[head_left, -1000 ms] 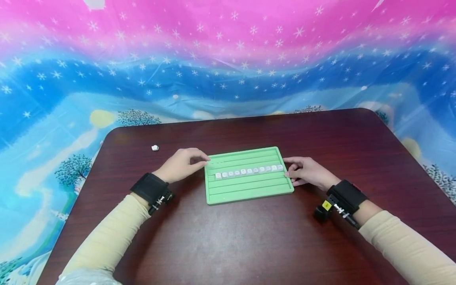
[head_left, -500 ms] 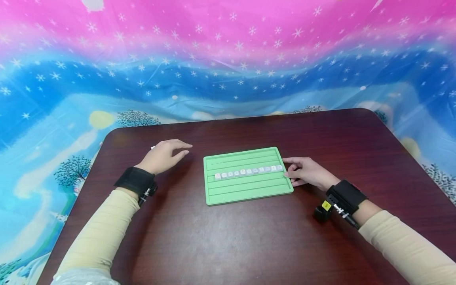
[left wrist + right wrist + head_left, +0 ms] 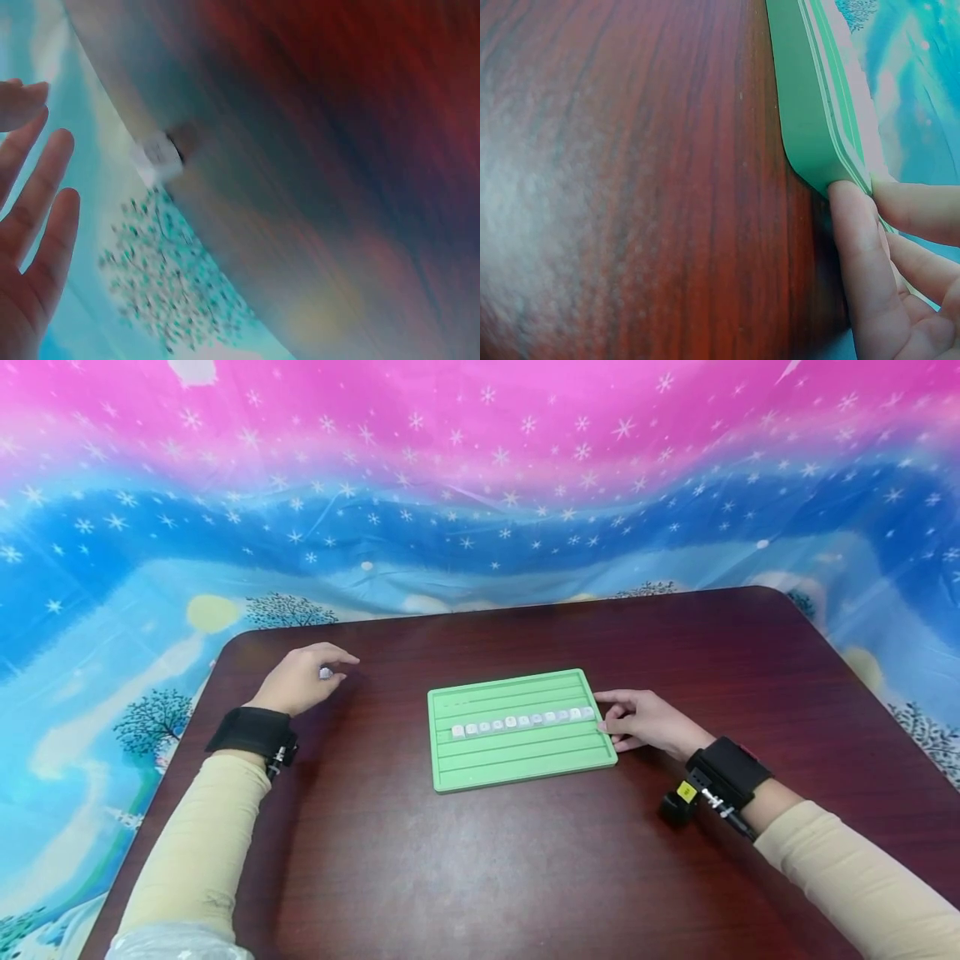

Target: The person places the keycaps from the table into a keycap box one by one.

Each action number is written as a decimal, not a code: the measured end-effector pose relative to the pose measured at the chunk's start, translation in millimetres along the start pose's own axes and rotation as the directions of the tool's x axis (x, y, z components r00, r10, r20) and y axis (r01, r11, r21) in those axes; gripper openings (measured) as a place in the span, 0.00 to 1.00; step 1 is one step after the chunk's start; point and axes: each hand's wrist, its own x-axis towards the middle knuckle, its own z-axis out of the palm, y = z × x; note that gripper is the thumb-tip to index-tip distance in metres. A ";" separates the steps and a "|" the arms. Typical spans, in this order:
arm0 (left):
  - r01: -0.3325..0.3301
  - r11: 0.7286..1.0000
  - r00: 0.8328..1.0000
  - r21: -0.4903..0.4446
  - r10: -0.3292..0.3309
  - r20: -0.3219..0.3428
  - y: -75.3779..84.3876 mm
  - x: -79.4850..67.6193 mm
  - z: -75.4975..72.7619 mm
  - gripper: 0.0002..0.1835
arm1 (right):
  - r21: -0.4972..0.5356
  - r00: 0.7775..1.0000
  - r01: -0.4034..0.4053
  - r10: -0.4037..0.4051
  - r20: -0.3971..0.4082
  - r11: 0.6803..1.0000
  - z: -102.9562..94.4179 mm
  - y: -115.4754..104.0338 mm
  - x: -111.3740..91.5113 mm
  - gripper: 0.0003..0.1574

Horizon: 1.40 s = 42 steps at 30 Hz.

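Note:
A loose white keycap (image 3: 158, 157) lies on the dark table near its far edge. My left hand (image 3: 294, 681) hovers around it, fingers and thumb apart; in the head view the keycap (image 3: 326, 673) shows in the gap between them. The left wrist view has the fingers (image 3: 49, 232) spread and not touching it. A green grooved tray (image 3: 517, 760) lies mid-table, with a row of white keycaps (image 3: 512, 722) along one groove. My right hand (image 3: 647, 722) holds the tray's right edge. Up close, its fingers (image 3: 859, 240) press the tray's side wall (image 3: 802, 112) and rim.
The brown table (image 3: 465, 877) has rounded far corners. Behind it hangs a pink and blue snowflake cloth (image 3: 465, 485). Black camera straps sit on both wrists, the left strap (image 3: 251, 731) near the table's left side.
My left hand has left the tray's left edge and travelled left to the loose keycap, which was uncovered at first. The right hand and the tray stay put.

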 end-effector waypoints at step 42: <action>0.162 0.987 0.984 0.017 -0.163 0.075 -16.7 3.0 -0.6 0.14 | -0.016 1.000 -0.002 0.001 -0.015 1.000 0.3 -0.6 0.8 0.43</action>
